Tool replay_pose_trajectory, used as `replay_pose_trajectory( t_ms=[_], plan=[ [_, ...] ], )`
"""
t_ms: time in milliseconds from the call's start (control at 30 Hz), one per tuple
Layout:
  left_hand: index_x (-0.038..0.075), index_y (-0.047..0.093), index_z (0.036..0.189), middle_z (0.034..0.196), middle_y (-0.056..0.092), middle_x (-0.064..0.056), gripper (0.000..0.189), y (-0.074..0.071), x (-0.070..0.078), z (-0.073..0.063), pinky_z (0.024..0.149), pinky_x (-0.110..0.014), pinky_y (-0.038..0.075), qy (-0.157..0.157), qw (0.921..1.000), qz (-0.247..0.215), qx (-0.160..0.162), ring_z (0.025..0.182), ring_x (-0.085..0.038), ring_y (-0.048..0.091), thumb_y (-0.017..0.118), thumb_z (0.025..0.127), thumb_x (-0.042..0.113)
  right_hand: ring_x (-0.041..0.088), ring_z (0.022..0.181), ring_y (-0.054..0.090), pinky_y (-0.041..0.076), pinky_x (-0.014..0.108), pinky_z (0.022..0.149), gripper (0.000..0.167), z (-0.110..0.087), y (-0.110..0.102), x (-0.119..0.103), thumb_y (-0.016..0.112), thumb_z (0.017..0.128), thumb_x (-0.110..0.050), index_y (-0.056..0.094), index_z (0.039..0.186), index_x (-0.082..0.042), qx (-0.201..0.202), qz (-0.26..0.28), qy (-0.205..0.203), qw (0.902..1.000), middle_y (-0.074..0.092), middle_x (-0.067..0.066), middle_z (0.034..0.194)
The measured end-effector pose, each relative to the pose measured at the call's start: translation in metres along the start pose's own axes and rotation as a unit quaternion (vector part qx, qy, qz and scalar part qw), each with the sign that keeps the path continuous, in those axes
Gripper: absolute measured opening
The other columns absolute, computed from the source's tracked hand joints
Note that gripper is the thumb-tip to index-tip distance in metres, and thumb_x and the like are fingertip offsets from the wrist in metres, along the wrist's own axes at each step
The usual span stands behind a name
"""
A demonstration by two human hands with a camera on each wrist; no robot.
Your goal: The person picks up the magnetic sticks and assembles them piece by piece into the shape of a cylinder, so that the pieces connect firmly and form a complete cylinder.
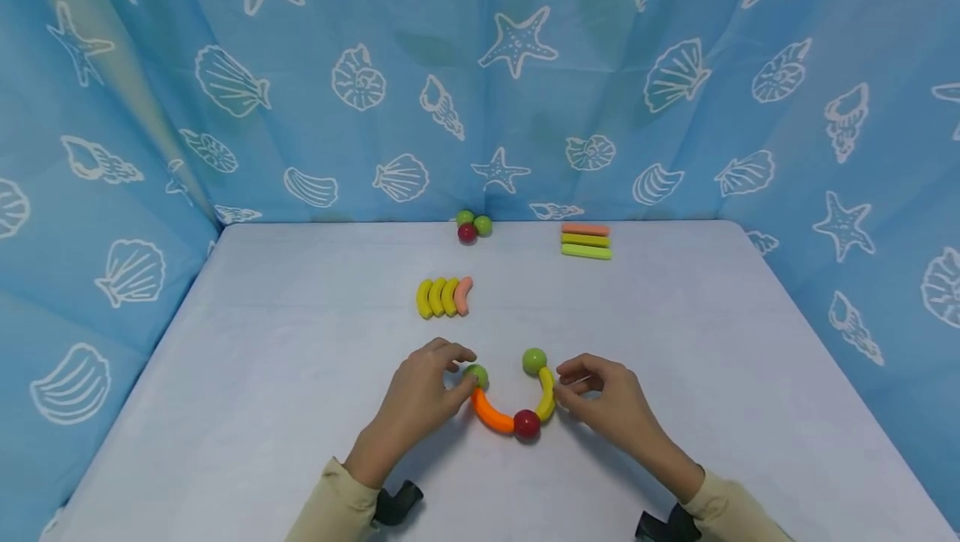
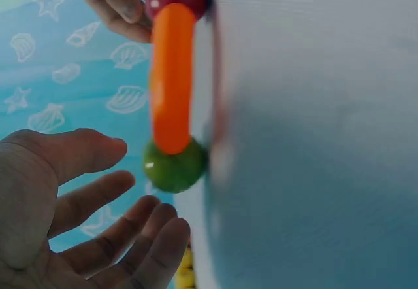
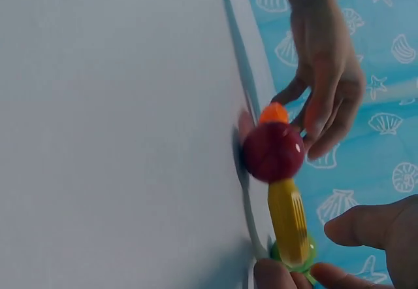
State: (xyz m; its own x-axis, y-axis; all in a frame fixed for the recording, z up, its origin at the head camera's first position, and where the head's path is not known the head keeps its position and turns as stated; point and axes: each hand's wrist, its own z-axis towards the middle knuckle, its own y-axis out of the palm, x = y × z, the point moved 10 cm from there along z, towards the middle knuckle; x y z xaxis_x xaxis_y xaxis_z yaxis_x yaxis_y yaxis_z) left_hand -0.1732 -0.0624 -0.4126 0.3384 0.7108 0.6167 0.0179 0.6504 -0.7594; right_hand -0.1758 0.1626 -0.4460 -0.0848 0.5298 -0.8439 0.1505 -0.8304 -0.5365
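On the white table a U-shaped chain lies before me. It runs from a green ball [image 1: 477, 375] through an orange curved rod [image 1: 492, 415], a dark red ball [image 1: 527, 424] and a yellow curved rod [image 1: 547, 396] to another green ball [image 1: 534, 360]. My left hand [image 1: 423, 388] is beside the left green ball, its thumb and fingers spread apart with a gap to the ball in the left wrist view. Close to the yellow rod's outer side is my right hand [image 1: 607, 400], thumb and fingers parted and loosely bent, fingertips near the right green ball [image 3: 310, 251].
Behind the chain lie several yellow curved rods [image 1: 437, 298] in a row with a pink curved rod [image 1: 463, 296]. At the table's far edge sit two green balls [image 1: 483, 226] with a red ball [image 1: 467, 233], and three straight rods [image 1: 586, 240] to their right. A blue shell-print curtain [image 1: 480, 108] hangs behind.
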Motion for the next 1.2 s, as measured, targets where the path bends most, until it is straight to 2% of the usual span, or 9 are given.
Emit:
replay_pose_trajectory(
  t_ms=[133, 267, 467, 667, 1000, 1200],
  plan=[
    [0.01, 0.075, 0.106, 0.095, 0.066, 0.001, 0.021, 0.011, -0.006, 0.002, 0.074, -0.031, 0.054, -0.008, 0.9996, -0.019, -0.017, 0.086, -0.016, 0.065, 0.075, 0.087, 0.016, 0.021, 0.075, 0.07, 0.059, 0.03, 0.06, 0.027, -0.005, 0.008, 0.008, 0.079, 0.085, -0.01, 0.068, 0.109, -0.002, -0.024, 0.066, 0.034, 0.9969, 0.067, 0.008, 0.095],
    [0.011, 0.075, 0.106, 0.094, 0.065, 0.002, 0.02, 0.016, -0.008, 0.003, 0.074, -0.031, 0.054, -0.009, 0.9994, -0.025, -0.024, 0.085, -0.015, 0.066, 0.076, 0.086, 0.016, 0.024, 0.07, 0.069, 0.059, 0.032, 0.06, 0.032, -0.004, 0.01, 0.009, 0.079, 0.085, -0.009, 0.066, 0.112, 0.002, -0.025, 0.094, 0.044, 0.9943, 0.066, 0.011, 0.094],
    [0.01, 0.075, 0.105, 0.093, 0.066, 0.003, 0.019, 0.018, -0.009, 0.002, 0.074, -0.029, 0.054, -0.012, 0.9988, -0.026, -0.039, 0.084, -0.013, 0.065, 0.076, 0.087, 0.017, 0.024, 0.064, 0.065, 0.059, 0.032, 0.059, 0.025, 0.003, 0.009, 0.009, 0.078, 0.084, -0.002, 0.068, 0.107, 0.001, -0.012, 0.082, 0.055, 0.995, 0.065, 0.01, 0.091],
    [0.01, 0.074, 0.106, 0.094, 0.066, 0.003, 0.02, 0.017, -0.008, -0.005, 0.075, -0.028, 0.054, -0.021, 0.998, -0.023, -0.055, 0.084, -0.012, 0.063, 0.077, 0.087, 0.018, 0.024, 0.069, 0.065, 0.059, 0.032, 0.06, 0.021, 0.013, 0.011, 0.01, 0.075, 0.085, -0.002, 0.069, 0.104, 0.0, -0.017, 0.078, 0.054, 0.9954, 0.067, 0.01, 0.091],
    [0.008, 0.073, 0.101, 0.088, 0.064, 0.004, 0.019, 0.023, -0.002, -0.013, 0.071, -0.025, 0.054, -0.022, 0.9946, -0.053, -0.087, 0.077, -0.009, 0.063, 0.08, 0.083, 0.013, 0.022, 0.07, 0.062, 0.057, 0.028, 0.062, 0.014, 0.034, 0.009, 0.006, 0.073, 0.088, -0.005, 0.071, 0.102, -0.004, -0.008, 0.047, 0.028, 0.9985, 0.068, 0.006, 0.086],
    [0.008, 0.074, 0.098, 0.087, 0.062, 0.003, 0.019, 0.027, 0.006, -0.016, 0.067, -0.02, 0.053, -0.012, 0.9927, -0.081, -0.089, 0.074, -0.007, 0.063, 0.082, 0.081, 0.012, 0.022, 0.075, 0.061, 0.056, 0.025, 0.065, 0.013, 0.049, 0.01, 0.005, 0.073, 0.089, -0.006, 0.072, 0.102, -0.005, 0.001, 0.029, 0.017, 0.9994, 0.068, 0.006, 0.089]
  ],
)
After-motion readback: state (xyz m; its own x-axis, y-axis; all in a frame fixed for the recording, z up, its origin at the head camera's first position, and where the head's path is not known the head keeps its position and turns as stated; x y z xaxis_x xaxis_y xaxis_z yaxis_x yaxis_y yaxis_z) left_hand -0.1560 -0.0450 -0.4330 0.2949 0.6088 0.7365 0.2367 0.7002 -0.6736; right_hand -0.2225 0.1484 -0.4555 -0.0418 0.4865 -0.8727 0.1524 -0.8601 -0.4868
